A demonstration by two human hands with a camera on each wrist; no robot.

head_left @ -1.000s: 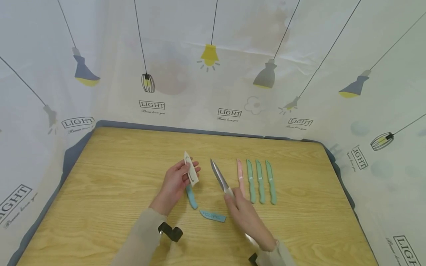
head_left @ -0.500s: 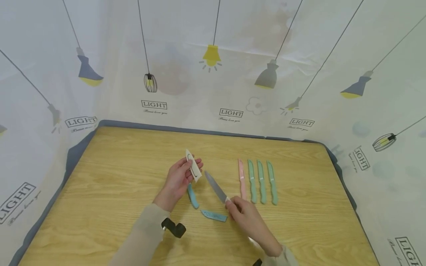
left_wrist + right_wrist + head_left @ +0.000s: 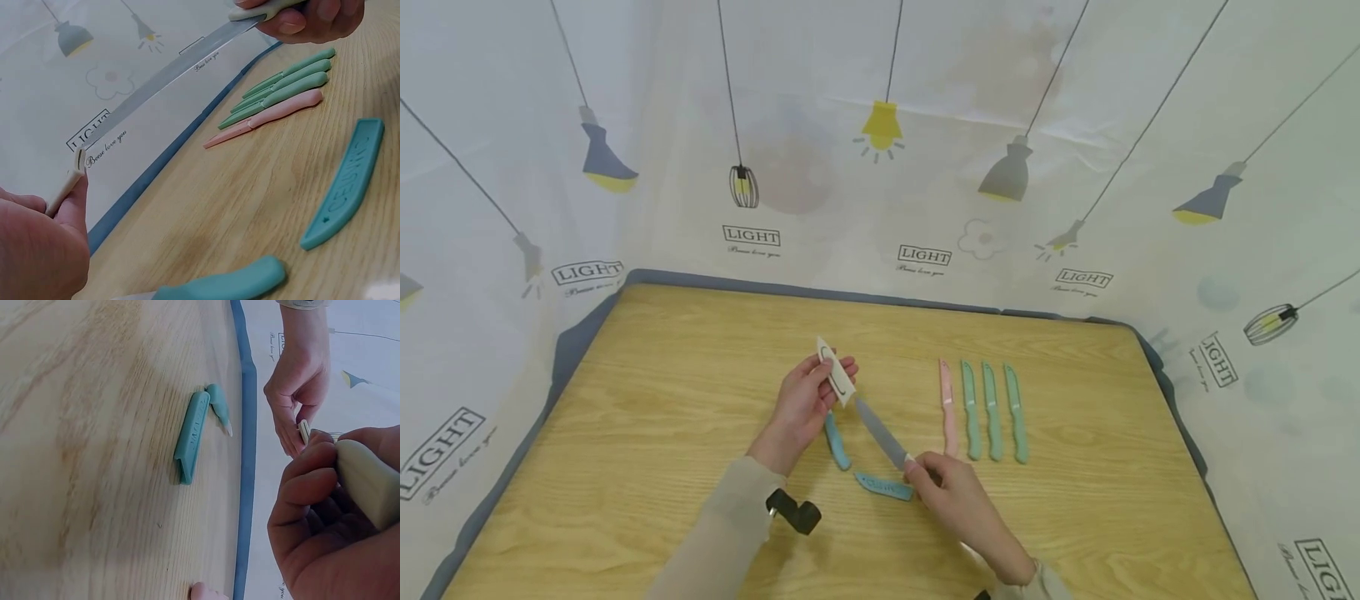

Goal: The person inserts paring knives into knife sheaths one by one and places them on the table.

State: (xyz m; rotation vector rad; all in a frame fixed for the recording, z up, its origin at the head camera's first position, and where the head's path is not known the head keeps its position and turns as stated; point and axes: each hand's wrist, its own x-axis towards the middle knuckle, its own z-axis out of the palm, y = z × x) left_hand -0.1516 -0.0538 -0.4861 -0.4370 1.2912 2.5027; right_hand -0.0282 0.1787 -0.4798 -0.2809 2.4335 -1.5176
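My left hand (image 3: 796,408) pinches a white blade sheath (image 3: 837,375) between thumb and fingers, its slot facing the right hand. Fingers of my right hand (image 3: 953,493) grip the white handle (image 3: 365,478) of a knife (image 3: 880,433) with a bare metal blade. In the left wrist view the blade's tip is at the mouth of the sheath; whether it has entered I cannot tell. Below the left hand lies a blue-handled knife (image 3: 837,443), its blade mostly hidden in the head view. A separate blue sheath (image 3: 883,486) with raised letters lies between the hands on the table.
To the right, a pink knife (image 3: 948,408) and three green knives (image 3: 992,412) lie side by side in their sheaths on the wooden table (image 3: 1120,467). A printed cloth (image 3: 820,208) with lamp drawings encloses the table at the back and sides.
The right hand has turned the knife and moved its tip left, up to the sheath's mouth. The left hand has shifted slightly, still holding the white sheath.
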